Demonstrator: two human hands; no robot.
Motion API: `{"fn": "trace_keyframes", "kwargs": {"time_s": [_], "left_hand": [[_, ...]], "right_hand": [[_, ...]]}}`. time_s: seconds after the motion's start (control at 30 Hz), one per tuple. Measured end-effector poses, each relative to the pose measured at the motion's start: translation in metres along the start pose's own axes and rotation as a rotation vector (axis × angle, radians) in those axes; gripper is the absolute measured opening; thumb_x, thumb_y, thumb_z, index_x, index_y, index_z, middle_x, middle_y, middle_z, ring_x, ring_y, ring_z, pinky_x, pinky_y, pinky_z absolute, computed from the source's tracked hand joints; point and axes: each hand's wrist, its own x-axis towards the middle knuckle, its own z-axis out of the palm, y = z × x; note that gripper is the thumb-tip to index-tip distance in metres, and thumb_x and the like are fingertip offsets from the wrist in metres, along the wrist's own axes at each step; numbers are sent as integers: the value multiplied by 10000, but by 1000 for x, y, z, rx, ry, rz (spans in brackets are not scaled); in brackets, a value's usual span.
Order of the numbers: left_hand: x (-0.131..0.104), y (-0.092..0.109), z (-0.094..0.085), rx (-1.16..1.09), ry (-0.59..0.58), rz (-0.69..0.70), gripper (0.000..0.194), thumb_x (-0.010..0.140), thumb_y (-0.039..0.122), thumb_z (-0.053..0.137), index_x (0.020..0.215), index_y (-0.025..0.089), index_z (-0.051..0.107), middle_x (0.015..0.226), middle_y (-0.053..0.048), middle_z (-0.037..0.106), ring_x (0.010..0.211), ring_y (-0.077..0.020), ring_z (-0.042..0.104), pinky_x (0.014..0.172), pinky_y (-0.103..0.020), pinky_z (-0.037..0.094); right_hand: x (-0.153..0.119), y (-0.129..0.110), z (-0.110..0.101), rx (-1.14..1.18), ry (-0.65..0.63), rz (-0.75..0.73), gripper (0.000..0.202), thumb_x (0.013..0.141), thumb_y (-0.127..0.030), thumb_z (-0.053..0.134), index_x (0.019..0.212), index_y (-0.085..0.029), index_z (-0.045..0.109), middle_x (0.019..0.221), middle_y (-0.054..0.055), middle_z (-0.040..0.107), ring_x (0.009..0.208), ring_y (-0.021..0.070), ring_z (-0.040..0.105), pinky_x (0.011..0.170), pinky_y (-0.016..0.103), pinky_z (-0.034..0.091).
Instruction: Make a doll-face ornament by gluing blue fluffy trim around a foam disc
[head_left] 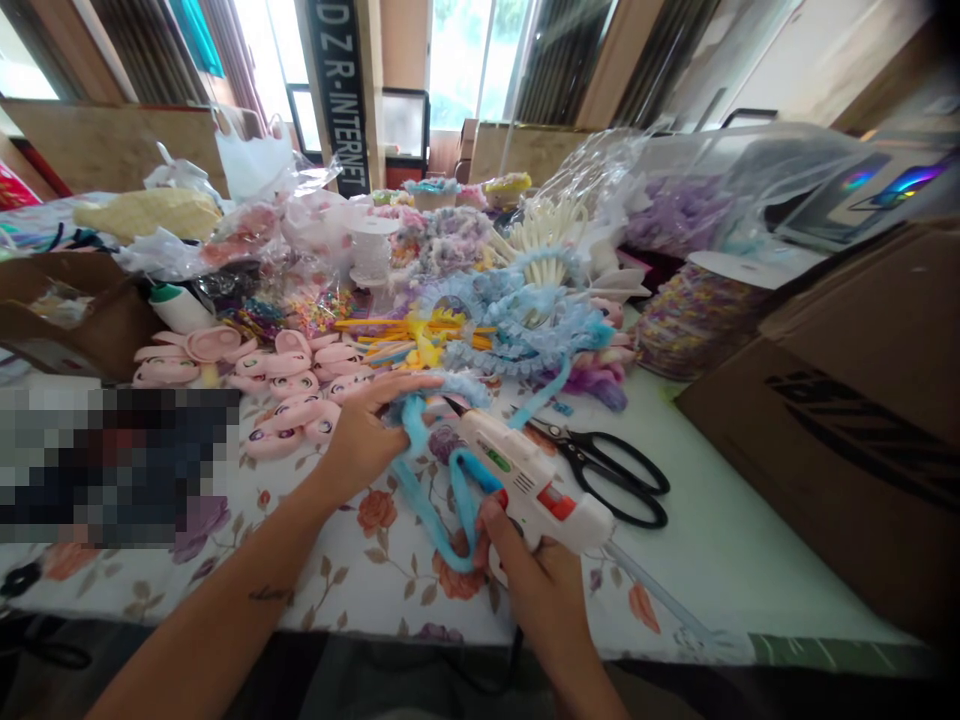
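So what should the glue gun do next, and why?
Probably squeeze the trigger: the right hand aims the glue gun with its nozzle right at the blue ribbon piece, which the left hand pins on the table.

A table [720, 560] is carrying everything here — its left part is lying under a floral cloth [375, 570], its right part is showing pale and bare. Black-handled scissors [611, 470] are lying on it near the middle. A cluster of pink plastic pieces [262, 385] is sitting to the left, a heap of blue lace trim [517, 320] is piling up behind — and a brown cardboard box [847, 420] is resting along the right side.
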Motion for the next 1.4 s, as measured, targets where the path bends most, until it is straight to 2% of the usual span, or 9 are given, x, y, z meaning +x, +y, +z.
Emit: {"fn": "trace_keyframes", "kwargs": {"time_s": [0.37,0.73,0.9,1.0,1.07,1.2,1.4], "left_hand": [[0,-6,-1,-59,5,-29,335,722,223,725,1055,248,707,1105,-35,701,1066,-216,625,932,-312,492],[1,-4,-2,-82,56,-88,359,671,228,743,1030,230,725,1095,-44,709,1042,-226,635,884,-304,508],[3,-5,-1,-118,96,-157,390,638,221,755,1026,207,724,1039,-44,721,893,-189,649,765,-264,520],[3,-8,-1,-142,98,-189,421,629,230,772,1045,205,717,981,-38,725,800,-159,643,692,-235,516],[3,-9,-2,-151,88,-179,424,631,232,778,1050,207,715,990,-38,720,818,-162,647,709,-235,520],[1,-9,-2,-135,39,-127,379,671,226,759,1046,217,714,1064,-40,706,958,-196,647,828,-271,520],[1,-8,-1,-138,-3,-115,363,685,213,751,1046,223,711,1068,-38,709,1013,-212,646,878,-296,521]], "right_hand": [[1,3,-3,-47,28,-19,423,803,-460,606,465,-223,515,452,11,560,512,192,583,570,305,483],[3,5,-5,-50,54,-16,407,788,-462,622,468,-231,525,440,14,556,474,185,546,503,295,449],[4,5,-4,-52,80,-10,271,769,-456,641,656,-210,635,472,-4,562,466,176,523,448,277,404],[3,2,-4,-28,96,4,274,751,-469,660,770,-196,675,493,-9,565,468,173,515,440,273,392],[1,0,-3,-9,98,-8,287,758,-480,650,810,-199,679,481,-16,555,451,169,506,438,274,392],[0,-3,-2,19,71,16,292,782,-498,619,757,-208,642,435,-28,524,414,158,479,442,277,402],[2,3,-4,13,22,17,292,775,-490,630,722,-204,601,456,-22,552,462,170,528,502,281,440]]}}
